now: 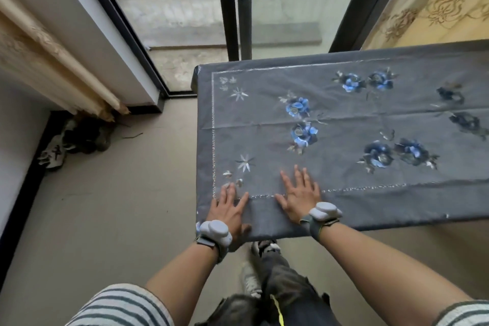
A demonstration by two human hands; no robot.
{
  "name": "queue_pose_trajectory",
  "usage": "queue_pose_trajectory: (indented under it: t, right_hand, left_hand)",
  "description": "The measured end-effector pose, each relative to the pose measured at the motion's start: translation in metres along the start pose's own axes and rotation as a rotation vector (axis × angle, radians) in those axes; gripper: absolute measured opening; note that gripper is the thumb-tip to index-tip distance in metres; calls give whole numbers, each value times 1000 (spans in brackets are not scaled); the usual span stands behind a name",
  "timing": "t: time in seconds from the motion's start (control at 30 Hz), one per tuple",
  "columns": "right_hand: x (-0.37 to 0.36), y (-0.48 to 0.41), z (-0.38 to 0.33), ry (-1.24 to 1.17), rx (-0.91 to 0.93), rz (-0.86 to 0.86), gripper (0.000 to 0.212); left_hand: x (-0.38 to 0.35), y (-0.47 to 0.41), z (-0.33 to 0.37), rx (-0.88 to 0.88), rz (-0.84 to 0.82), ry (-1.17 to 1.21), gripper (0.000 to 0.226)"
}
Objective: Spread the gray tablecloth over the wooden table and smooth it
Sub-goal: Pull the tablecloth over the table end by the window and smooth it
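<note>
The gray tablecloth [344,119] with blue embroidered flowers and a silver stitched border lies flat over the table, covering its top and hanging over the near and left edges. No wood shows. My left hand [230,206] rests palm down on the cloth at the near left corner, fingers spread. My right hand [299,196] lies flat beside it, a little to the right, fingers spread across the stitched border. Both wrists carry pale gray devices on straps.
Glass sliding doors with black frames [227,8] stand beyond the table's far edge. A beige curtain [53,61] hangs at the left with dark shoes [79,137] below it. A yellow patterned curtain [434,13] hangs at the right. Bare floor [119,193] lies left of the table.
</note>
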State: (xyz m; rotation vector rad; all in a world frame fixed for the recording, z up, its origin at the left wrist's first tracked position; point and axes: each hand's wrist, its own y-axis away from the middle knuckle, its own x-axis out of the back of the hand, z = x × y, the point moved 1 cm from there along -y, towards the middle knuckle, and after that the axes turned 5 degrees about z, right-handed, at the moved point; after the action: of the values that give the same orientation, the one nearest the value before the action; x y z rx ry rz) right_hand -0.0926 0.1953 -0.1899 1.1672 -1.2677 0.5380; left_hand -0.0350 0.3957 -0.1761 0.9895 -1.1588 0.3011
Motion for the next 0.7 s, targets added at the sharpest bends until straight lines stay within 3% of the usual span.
queue_pose_trajectory:
  t: [0.4,0.6,0.7]
  right_hand:
    - [6,17,56,13,-10,-171,74]
    - [48,26,104,-65,-38,-172,72]
    - [70,32,138,-60,-27,-150,70]
  left_hand:
    - [5,4,39,24,-77,-42,85]
    - [54,-9,74,25,-27,-108,45]
    - [77,-22,104,5,24,-62,38]
